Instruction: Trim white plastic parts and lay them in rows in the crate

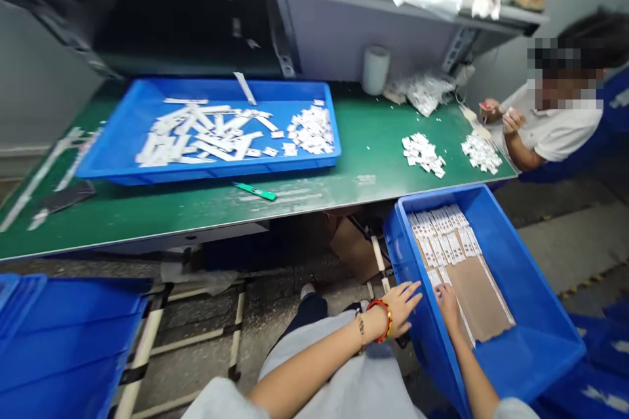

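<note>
Left hand (399, 309) spread beside blue plastic tub (525, 347); right hand (446, 306) bunched on thin white strips (439, 242), seemingly light, flimsy, best taken by edges.

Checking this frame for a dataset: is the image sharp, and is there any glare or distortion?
Head view: wide-angle distortion bends the green workbench edge; the white strips at far left look smeared; faint glare sits on the bench top; lighting is even, with deep shadow only beneath the bench.

The left hand (399, 309) reaches forward with fingers spread, while the right hand (448, 309) angles downward.
</note>
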Demonstrator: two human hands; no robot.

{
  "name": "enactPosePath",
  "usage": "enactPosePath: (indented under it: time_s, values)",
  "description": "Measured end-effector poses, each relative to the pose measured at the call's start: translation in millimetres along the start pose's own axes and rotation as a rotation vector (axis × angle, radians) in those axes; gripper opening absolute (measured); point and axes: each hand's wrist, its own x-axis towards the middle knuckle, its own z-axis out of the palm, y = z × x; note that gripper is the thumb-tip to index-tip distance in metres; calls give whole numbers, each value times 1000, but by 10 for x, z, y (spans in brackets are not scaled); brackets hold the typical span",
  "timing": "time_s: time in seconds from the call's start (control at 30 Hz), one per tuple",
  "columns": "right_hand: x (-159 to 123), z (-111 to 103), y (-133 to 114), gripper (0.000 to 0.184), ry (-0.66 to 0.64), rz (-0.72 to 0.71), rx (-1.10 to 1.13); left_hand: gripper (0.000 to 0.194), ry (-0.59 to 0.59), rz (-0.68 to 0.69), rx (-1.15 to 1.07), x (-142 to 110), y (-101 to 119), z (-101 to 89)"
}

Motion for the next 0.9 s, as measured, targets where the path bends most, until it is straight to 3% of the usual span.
enactPosePath:
  time_s: [0.1, 0.17, 0.27, 0.33, 0.37, 0.47, 0.57, 0.63, 0.73, 0.8, 0.9]
  values:
    - [87, -172, -20, 41, 132, 14, -9, 58, 146, -123, -104, -500, -305, -160]
    - [199, -275, -141, 41, 291, 107, 9, 47, 255, -202, -165, -951, -566, -286]
    - [468, -328, -709, 38, 436, 192, 121, 36, 451, -334, -233, -1711, -1004, -524]
    - [697, -299, -1405, 40, 398, 202, 277, 31, 569, -409, -264, -2216, -1302, -723]
    - [813, -274, -1834, 43, 319, 169, 378, 30, 631, -443, -274, -2455, -1445, -831]
    - [1096, -159, -3268, 46, -32, -135, 566, 31, 828, -531, -264, -3080, -1818, -1173]
    - [1206, 89, -4555, 48, -259, -540, 412, 29, 984, -604, -271, -3523, -2036, -1492]
    - [1209, 360, -5145, 45, -411, -724, 163, 29, 1095, -607, -254, -3700, -2086, -1679]
    - [1192, 856, -5544, 18, -399, -777, -241, 29, 1257, -574, -120, -3810, -2096, -1945]
    - [1194, 1154, -5543, 3, -324, -782, -338, 30, 1320, -562, 4, -3813, -2131, -2153]
    - [1234, 1433, -5352, 16, -234, -825, -354, 33, 1319, -597, 167, -3741, -2322, -2568]
